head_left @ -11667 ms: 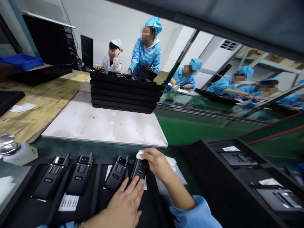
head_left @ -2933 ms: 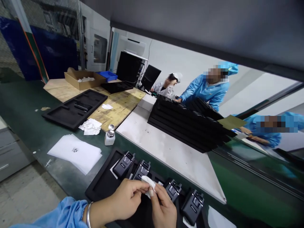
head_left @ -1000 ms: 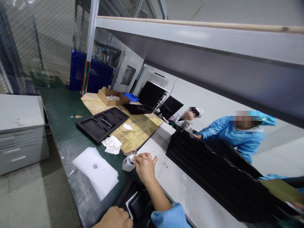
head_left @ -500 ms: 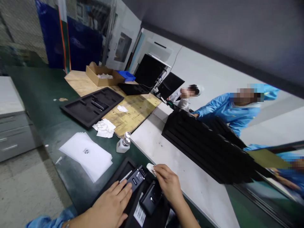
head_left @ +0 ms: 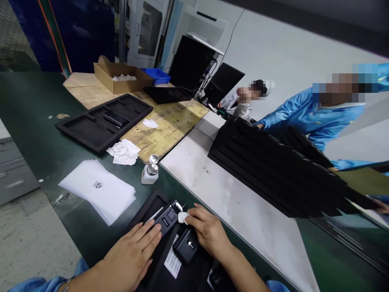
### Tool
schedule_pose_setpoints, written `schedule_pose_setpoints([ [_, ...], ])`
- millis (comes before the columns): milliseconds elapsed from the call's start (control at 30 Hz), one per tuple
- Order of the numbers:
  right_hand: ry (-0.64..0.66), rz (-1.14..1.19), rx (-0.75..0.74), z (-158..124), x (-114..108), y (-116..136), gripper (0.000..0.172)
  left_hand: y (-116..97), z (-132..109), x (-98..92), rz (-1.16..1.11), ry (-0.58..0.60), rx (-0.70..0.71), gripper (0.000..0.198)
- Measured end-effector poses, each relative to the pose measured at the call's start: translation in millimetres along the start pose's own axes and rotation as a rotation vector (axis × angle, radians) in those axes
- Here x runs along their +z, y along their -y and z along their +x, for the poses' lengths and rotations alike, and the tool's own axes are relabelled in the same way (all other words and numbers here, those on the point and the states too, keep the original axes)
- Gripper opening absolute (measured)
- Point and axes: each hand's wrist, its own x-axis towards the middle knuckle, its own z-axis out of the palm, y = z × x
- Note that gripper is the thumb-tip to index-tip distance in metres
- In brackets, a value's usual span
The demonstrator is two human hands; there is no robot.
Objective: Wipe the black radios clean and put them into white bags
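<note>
My left hand (head_left: 133,253) lies flat with fingers stretched out, its fingertips pressing on the lower end of a black handheld radio (head_left: 166,217) that rests in a black foam tray (head_left: 145,215). My right hand (head_left: 208,233) pinches a small white wipe (head_left: 183,217) against the top end of that radio. A second black radio (head_left: 186,246) lies in the tray just under my right hand.
A small white dispenser bottle (head_left: 150,170) stands beyond the tray. A stack of white sheets (head_left: 99,190) and crumpled wipes (head_left: 124,152) lie to the left. Another black foam tray (head_left: 105,121) and a cardboard box (head_left: 119,77) sit farther back. Stacked black trays (head_left: 273,166) stand right, with people in blue coats behind.
My right hand touched the wipe to the dispenser bottle, then came back to the tray. It now presses the wipe on the radio's top, and my left hand rests on the radio.
</note>
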Motion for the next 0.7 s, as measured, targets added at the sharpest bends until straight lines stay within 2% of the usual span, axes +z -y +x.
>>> schedule_pose_setpoints([
  [133,-0.067,-0.013,0.055,10,-2,-6,0.035,1,1,-3.0,0.016,0.005,0.026,0.063],
  [267,-0.088,-0.009,0.079,42,15,-5,0.036,3,3,-3.5,0.019,0.014,0.024,0.064],
  [333,-0.074,-0.003,0.061,46,21,-5,0.037,3,4,-3.3,0.012,0.016,0.026,0.066],
  [433,-0.076,-0.012,0.039,30,19,-4,0.039,2,4,-3.2,-0.002,0.021,0.022,0.065],
  [567,-0.016,-0.049,0.000,-2,2,2,0.039,1,3,-3.2,-0.035,0.013,0.008,0.063],
  [700,-0.094,-0.076,0.065,-4,-1,27,0.036,1,1,-2.3,-0.075,-0.002,0.005,0.063],
])
